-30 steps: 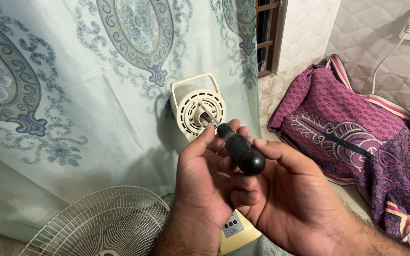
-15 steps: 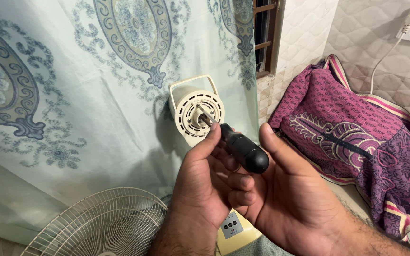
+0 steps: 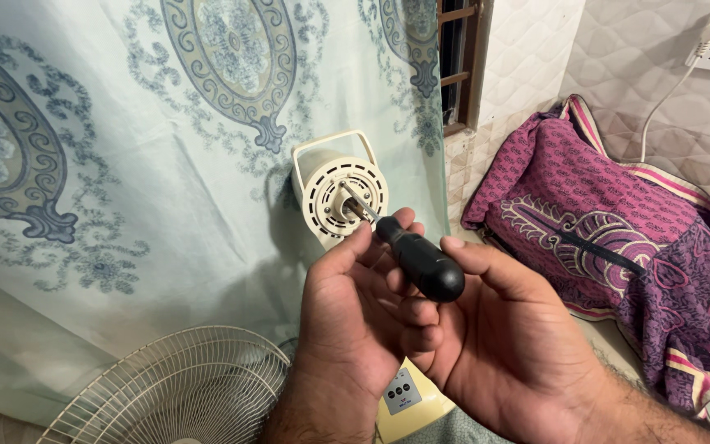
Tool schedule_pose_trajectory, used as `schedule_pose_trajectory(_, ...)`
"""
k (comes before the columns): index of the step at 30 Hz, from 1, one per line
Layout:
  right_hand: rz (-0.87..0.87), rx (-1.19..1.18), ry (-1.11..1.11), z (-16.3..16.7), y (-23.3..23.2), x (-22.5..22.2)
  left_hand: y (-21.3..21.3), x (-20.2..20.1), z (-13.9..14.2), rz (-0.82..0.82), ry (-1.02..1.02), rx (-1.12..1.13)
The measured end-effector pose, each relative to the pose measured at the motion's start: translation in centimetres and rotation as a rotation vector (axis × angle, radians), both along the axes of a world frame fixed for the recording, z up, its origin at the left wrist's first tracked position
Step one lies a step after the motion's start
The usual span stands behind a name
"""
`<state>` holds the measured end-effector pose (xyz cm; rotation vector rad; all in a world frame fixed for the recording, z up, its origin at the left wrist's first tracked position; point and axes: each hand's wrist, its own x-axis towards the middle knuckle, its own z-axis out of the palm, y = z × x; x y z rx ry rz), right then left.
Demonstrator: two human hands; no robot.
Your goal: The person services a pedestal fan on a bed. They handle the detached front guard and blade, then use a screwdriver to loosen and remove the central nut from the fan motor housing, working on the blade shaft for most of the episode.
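A: How far along does the work look?

B: The round white wire fan guard [image 3: 170,386] already lies off, below and left of the cream plastic fan motor housing [image 3: 340,193], whose bare metal shaft [image 3: 353,204] shows no blade.

A: And the hands?

B: The left hand [image 3: 355,321] curls around the black-handled screwdriver [image 3: 417,261], tip near the housing's face; the right hand [image 3: 511,345] cups half-open beneath the handle. Screws there seemingly remain.
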<state>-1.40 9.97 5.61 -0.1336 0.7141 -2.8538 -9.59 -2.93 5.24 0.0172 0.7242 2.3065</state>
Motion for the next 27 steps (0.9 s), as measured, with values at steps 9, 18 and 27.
schedule_pose_trajectory(9, 0.044, 0.032, 0.01, 0.0, -0.2, 0.1, 0.1, 0.8, 0.6, 0.072, -0.052, -0.182)
schedule_pose_trajectory(18, 0.05, 0.014, 0.083, -0.4, -0.4, -0.1, -0.3, 0.6, -0.3, 0.026, -0.012, -0.141)
schedule_pose_trajectory(27, -0.042, 0.049, -0.113, -1.5, 0.0, 0.2, -0.8, 0.6, -1.0, -0.062, 0.011, 0.029)
